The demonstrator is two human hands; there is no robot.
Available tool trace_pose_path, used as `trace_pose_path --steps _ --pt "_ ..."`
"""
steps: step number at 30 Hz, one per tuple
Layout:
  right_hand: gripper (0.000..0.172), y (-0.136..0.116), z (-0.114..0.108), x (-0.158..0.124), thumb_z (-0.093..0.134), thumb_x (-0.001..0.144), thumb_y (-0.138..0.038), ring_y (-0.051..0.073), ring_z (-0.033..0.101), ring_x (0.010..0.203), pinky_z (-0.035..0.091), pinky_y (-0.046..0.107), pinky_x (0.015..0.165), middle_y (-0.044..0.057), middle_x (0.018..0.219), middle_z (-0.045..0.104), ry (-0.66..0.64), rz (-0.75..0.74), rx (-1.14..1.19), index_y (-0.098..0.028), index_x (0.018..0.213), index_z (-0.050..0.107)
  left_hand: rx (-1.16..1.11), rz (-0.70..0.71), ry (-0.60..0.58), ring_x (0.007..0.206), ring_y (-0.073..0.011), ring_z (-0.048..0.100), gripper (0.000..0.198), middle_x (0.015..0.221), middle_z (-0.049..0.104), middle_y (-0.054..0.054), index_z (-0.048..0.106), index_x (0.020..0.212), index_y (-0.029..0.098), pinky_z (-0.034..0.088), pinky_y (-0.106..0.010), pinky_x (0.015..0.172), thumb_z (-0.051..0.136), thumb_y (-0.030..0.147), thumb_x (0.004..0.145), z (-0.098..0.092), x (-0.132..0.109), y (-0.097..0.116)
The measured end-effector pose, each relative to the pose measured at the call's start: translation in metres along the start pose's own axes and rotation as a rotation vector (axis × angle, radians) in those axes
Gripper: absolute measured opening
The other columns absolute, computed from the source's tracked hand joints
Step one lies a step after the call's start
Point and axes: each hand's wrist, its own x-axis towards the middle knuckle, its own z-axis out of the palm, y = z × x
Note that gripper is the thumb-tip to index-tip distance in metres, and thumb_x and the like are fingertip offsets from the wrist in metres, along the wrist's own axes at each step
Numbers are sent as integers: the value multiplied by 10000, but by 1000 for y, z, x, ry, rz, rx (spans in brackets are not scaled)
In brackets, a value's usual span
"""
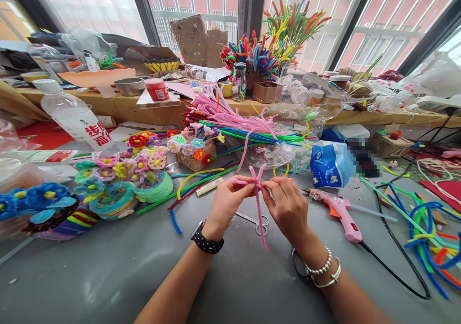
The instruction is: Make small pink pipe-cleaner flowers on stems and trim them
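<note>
Pipe cleaners (260, 213) (pink, fuzzy) cross w/ ends splayed, pinched nr middle by L hand (229, 200) & R hand (287, 204).

Left grip (230, 201), right grip (288, 205), both pinching, forearms (176, 288) angled inward

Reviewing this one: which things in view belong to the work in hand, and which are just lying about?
In the work:
- pink fuzzy stems, pinched by left hand and right hand
- probably also the pink stem bundle, scissors and glue gun, all unheld

Apparently just lying about:
- plastic bottle
- blue packet
- metal bowl
- glass jar
</note>
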Motion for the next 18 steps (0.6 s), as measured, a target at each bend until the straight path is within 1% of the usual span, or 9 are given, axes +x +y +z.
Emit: trace_pose_path --steps 3,5,9,13,15,16,18 --pt "83 -4 2 0 504 780 -171 173 513 674 420 273 616 68 696 567 -39 74 24 -151 717 554 201 117 42 650 -119 602 116 674 642 -14 634 714 123 492 -231 655 641 214 643 2 -1 1" --pt "98 -6 4 0 486 783 -182 174 509 681 413 277 622 61 691 557 -82 177 104 -158 703 539 368 215 84 647 -115 595 97 688 641 -17 635 724 130 483 -213 626 615 207 668 3 -2 1" --pt "104 -9 5 -1 479 778 -233 152 501 631 395 267 580 35 692 548 -213 530 405 -164 719 530 626 421 115 667 -112 578 89 731 640 -23 634 760 155 461 -201 604 559 169 713 6 -6 -1" --pt "173 -10 4 2 508 745 -317 122 472 581 371 247 553 12 657 546 -287 877 775 -155 695 542 803 561 110 656 -118 561 129 721 631 -19 629 772 170 439 -217 598 516 122 732 6 -8 -4" --pt "213 -8 4 4 542 703 -354 85 393 480 315 216 468 -34 537 471 -336 1069 993 -155 629 519 851 611 102 667 -123 559 156 722 623 -19 624 779 173 434 -225 613 497 96 732 6 -9 -5" --pt "230 -6 4 5 562 678 -361 64 327 429 263 201 420 -60 484 408 -371 1168 1116 -157 592 496 867 631 89 680 -126 559 172 730 620 -20 621 790 175 433 -228 628 487 84 732 6 -9 -6" --pt "241 -2 4 6 595 628 -340 36 213 381 150 182 371 -88 450 321 -448 1359 1371 -161 552 454 888 659 55 713 -132 561 205 758 619 -26 618 820 181 433 -234 662 468 70 734 6 -10 -8"
